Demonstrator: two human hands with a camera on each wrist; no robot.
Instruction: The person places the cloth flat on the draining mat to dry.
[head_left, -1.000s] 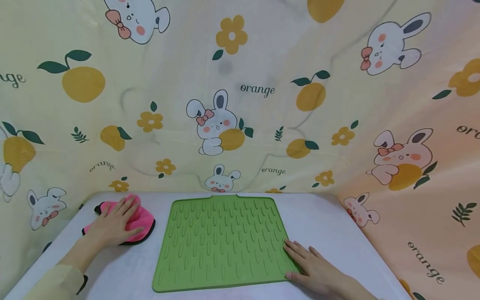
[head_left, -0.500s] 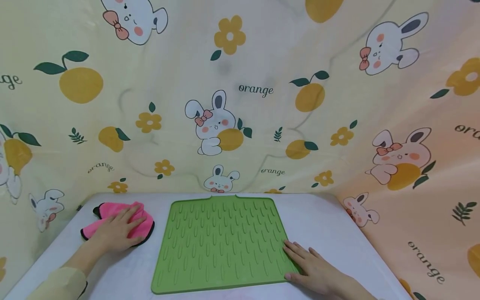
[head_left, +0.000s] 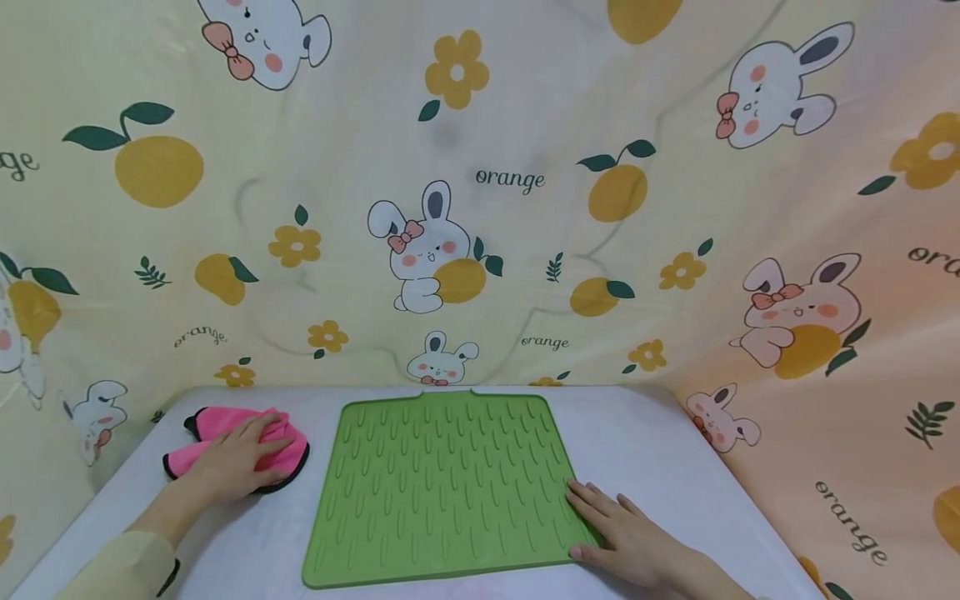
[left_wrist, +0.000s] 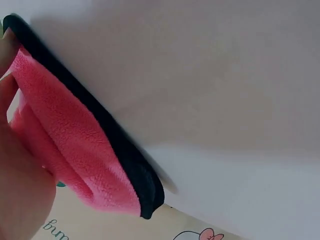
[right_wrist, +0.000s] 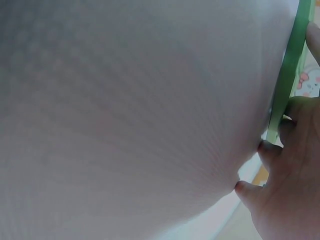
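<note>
A pink cloth (head_left: pixel 225 421) with black edging lies bunched on the left side of the table. My left hand (head_left: pixel 236 458) is over its right part, fingers bent into the fabric. In the left wrist view, the fingertips pinch the pink cloth (left_wrist: pixel 70 130) near its dark border, and a fold rises toward the hand. A green mat (head_left: pixel 442 483) with raised oblong ridges lies flat in the middle of the table. My right hand (head_left: pixel 630 533) rests at its lower right edge, fingers extended. The right wrist view has the right hand (right_wrist: pixel 292 170) beside the green mat's edge (right_wrist: pixel 290 65).
The white table (head_left: pixel 637 442) bears the mat and cloth. Behind and on both sides hangs a cream curtain (head_left: pixel 525 250) printed with rabbits, oranges and flowers, meeting the table's back edge.
My left hand has drawn back slightly toward me on the cloth, its fingers bending more, and the cloth's raised far part has sunk lower. The right hand and mat have stayed put.
</note>
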